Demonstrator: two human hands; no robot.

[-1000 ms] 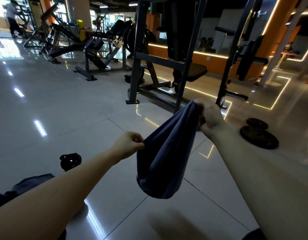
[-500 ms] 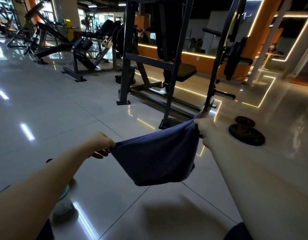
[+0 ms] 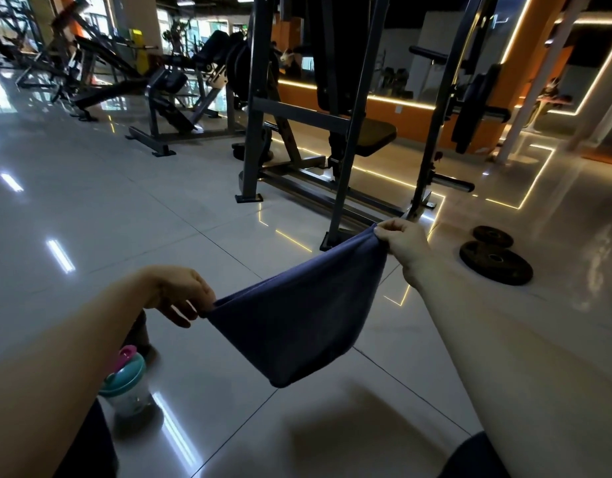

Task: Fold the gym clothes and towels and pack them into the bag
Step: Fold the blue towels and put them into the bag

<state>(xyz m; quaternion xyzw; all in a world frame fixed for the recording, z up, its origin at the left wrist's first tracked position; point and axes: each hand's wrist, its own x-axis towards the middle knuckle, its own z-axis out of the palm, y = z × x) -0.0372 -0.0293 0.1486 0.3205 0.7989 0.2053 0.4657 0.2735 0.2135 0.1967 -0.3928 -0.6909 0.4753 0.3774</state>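
Navy blue cloth (image 3: 297, 326) hangs doubled between my hands above the tiled floor (image 3: 125, 219), sagging into a soft pouch. My left hand (image 3: 180, 294) pinches its lower corner; my right hand (image 3: 401, 246) pinches the higher corner. A teal-lidded bottle (image 3: 127, 384) stands beneath my left arm.

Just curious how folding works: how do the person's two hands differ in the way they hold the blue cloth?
The right hand is higher and farther out; the left hand sits lower and nearer. The right hand bunches its corner in curled fingers; the left hand pinches its corner at the fingertips, one finger hanging loose. Both grip the blue cloth, which sags between them.
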